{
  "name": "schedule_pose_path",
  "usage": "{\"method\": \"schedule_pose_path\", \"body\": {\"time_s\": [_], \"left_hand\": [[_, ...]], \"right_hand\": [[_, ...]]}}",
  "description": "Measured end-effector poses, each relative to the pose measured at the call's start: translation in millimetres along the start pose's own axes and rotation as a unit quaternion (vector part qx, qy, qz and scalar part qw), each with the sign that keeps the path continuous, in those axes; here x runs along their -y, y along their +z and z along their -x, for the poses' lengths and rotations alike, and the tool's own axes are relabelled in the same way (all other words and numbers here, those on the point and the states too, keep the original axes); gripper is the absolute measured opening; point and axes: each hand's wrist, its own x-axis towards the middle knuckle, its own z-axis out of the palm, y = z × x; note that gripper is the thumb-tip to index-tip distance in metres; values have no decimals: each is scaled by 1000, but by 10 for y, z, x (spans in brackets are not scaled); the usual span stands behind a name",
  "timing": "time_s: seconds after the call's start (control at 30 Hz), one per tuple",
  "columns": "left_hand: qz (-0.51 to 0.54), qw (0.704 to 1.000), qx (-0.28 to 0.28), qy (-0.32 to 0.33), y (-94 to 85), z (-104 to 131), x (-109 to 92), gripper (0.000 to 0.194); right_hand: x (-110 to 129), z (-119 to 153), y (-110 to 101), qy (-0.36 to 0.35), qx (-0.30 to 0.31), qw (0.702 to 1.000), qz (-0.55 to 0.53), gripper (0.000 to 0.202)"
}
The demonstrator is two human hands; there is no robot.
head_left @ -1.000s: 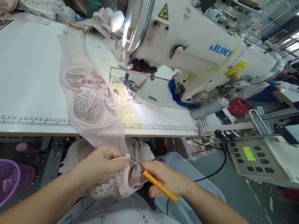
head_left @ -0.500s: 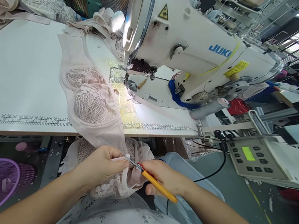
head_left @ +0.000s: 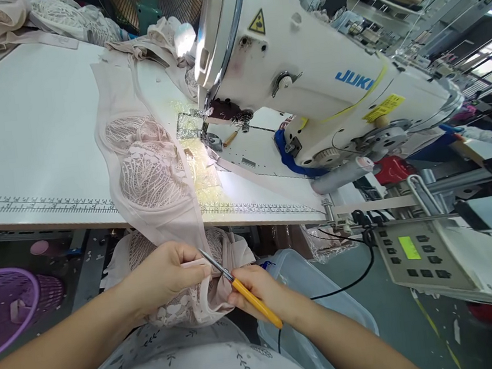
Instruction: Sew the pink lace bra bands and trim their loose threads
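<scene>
My left hand (head_left: pixel 165 275) pinches the edge of a pale pink lace bra (head_left: pixel 188 302) in front of my lap. In my right hand (head_left: pixel 258 292) is a pair of scissors (head_left: pixel 256 303) with orange handles. The scissors' metal tip reaches up beside my left fingertips; whether the blades are apart is too small to tell. Another lace piece (head_left: pixel 151 171) lies on the white table and hangs over its front edge, down to my left hand.
A white sewing machine (head_left: pixel 301 48) stands on the table (head_left: pixel 35 131). A purple basket (head_left: pixel 7 312) is at the lower left, a clear bin (head_left: pixel 353 308) below my right arm, and a control panel (head_left: pixel 429 255) at the right. More garments (head_left: pixel 71 21) lie at the back.
The scissors have moved slightly left, and their tip now shows above the left fingers. A small white bit at the tip no longer shows. The view has shifted a little.
</scene>
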Motion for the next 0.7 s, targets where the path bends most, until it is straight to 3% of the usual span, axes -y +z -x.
{"method": "schedule_pose_path", "body": {"time_s": [0.2,0.3,0.47,0.7], "left_hand": [[-78,996,-29,31,-111,75,-22,32],[-102,992,-56,57,-173,117,-28,31],[-135,980,-100,109,-236,184,-54,26],[-111,973,-127,158,-317,272,-3,19]], "right_hand": [[125,13,-136,3,-87,996,31,48],[230,39,-138,-56,-138,987,59,37],[320,31,86,-180,-110,966,148,6],[327,-37,270,-150,-71,961,221,16]]}}
